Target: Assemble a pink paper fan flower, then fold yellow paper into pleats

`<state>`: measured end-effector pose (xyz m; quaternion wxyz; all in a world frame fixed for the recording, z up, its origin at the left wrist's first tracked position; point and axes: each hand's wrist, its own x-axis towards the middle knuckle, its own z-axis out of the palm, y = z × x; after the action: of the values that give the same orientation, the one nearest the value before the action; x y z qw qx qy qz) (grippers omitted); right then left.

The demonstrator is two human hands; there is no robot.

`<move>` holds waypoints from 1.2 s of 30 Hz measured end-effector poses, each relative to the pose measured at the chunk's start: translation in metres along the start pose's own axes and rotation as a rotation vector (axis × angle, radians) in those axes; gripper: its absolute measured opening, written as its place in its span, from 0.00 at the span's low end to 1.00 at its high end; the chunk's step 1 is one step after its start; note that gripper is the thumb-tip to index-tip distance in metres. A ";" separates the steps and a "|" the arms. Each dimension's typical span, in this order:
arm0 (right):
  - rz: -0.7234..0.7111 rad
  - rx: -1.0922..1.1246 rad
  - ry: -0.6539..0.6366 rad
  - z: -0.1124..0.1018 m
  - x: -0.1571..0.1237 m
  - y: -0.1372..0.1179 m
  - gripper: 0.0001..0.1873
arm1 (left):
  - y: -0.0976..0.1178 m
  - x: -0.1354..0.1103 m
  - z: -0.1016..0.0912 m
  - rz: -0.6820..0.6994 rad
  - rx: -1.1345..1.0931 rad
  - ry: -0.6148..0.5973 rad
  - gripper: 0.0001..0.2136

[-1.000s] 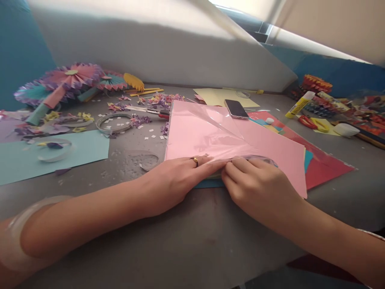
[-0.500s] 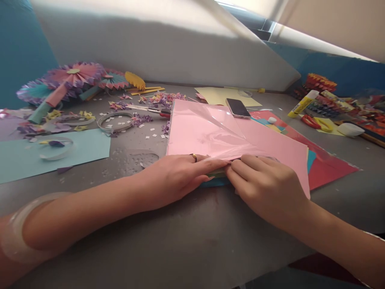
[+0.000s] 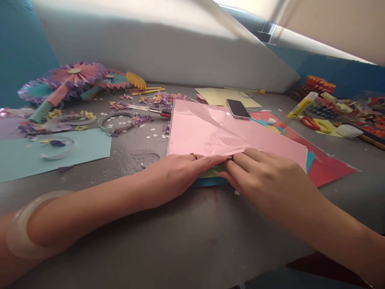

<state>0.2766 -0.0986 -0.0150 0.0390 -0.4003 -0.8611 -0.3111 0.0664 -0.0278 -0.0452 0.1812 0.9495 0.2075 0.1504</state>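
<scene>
Lying by the near edge of the grey table (image 3: pixel 186 237), the pink sheet (image 3: pixel 192 128) sits right under both of the person's hands, a crinkled clear film (image 3: pixel 224 130) over part of it. From where I stand, the left hand (image 3: pixel 177 174) rests across its near edge, fingers rather flat and close together, the forefinger stretched toward the other hand. The right hand (image 3: pixel 261 170) has its fingers curled at that same edge, the fingertips of both hands nearly meeting there. I can't tell whether either hand pinches film or paper, since the knuckles hide the contact. Below the hands, a blue sheet (image 3: pixel 210 182) peeks out beneath the pink one.

A phone (image 3: pixel 238 108) lies at the pink sheet's far edge, and a red sheet (image 3: pixel 331 168) spreads out past its right side. The handle of some scissors (image 3: pixel 164 113) reaches the pink sheet's far left corner, crowding it there. Farther left are a grey ring (image 3: pixel 116 128) with white paper bits inside and a light blue sheet (image 3: pixel 93 146) near the table's left side. Paper rosettes (image 3: pixel 80 74) pile up at the far left corner; a yellow glue stick (image 3: pixel 302 105) leans toward the far right. A translucent band (image 3: pixel 18 230) circles the left forearm.
</scene>
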 end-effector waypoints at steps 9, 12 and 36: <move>-0.046 -0.167 0.080 0.007 0.003 -0.015 0.12 | 0.003 0.002 0.004 0.215 0.286 0.164 0.17; -0.061 -0.175 0.093 0.008 0.002 -0.017 0.13 | 0.002 0.003 0.005 0.251 0.346 0.165 0.16; -0.077 -0.175 0.157 0.001 -0.014 -0.031 0.12 | 0.013 0.002 0.005 0.079 0.271 -0.029 0.23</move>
<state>0.2643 -0.1225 -0.0355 0.0590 -0.3431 -0.8398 -0.4166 0.0743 -0.0391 -0.0441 0.0482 0.9748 0.1856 0.1142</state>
